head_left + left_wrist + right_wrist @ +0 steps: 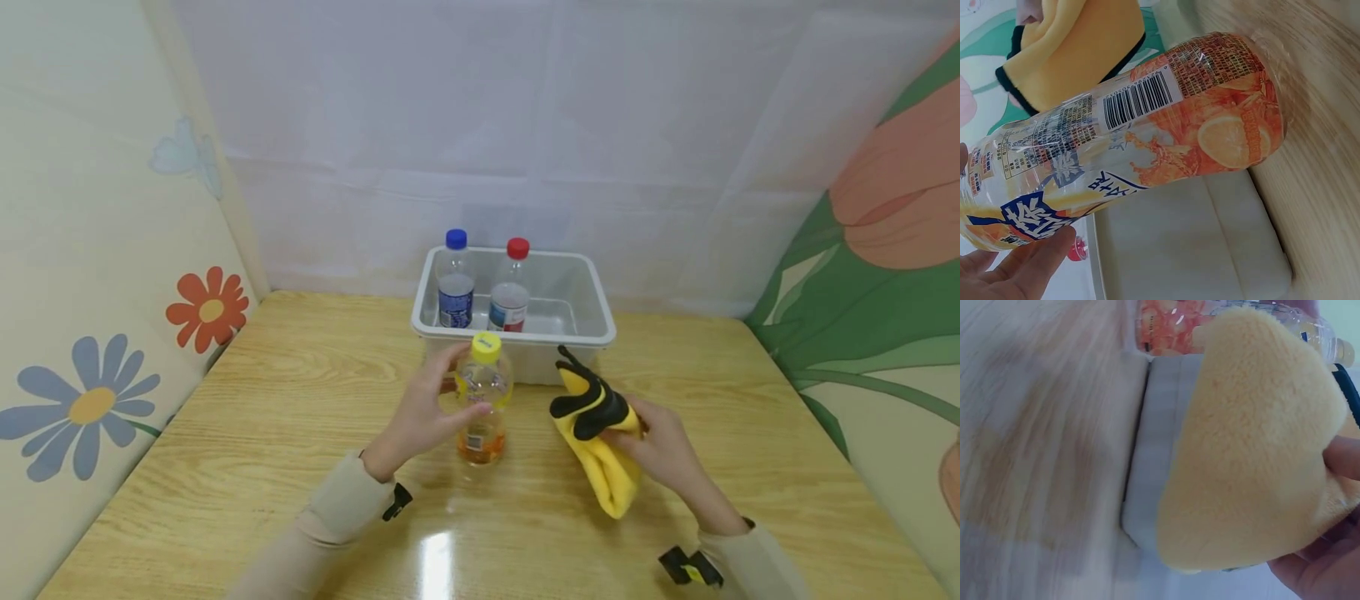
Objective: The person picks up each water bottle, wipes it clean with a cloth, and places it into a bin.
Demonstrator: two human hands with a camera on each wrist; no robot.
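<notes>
A clear bottle with a yellow cap (486, 387) and an orange-printed label stands upright in front of the bin in the head view. My left hand (429, 410) grips its upper part, thumb in front and fingers round the far side. The label's barcode and fruit slices show large in the left wrist view. To the right, my right hand (664, 447) pinches a folded yellow cloth with black edging (600, 471). Its fluffy face fills much of the right wrist view, and the cloth hangs beside the bottle without covering it.
Behind the bottle is a light grey plastic bin (517, 338). Inside it stand a blue-capped bottle (456, 292) and a red-capped bottle (510, 296), both at its left side. The wood-grain table (300, 392) meets a white cloth backdrop (390, 125) at the back.
</notes>
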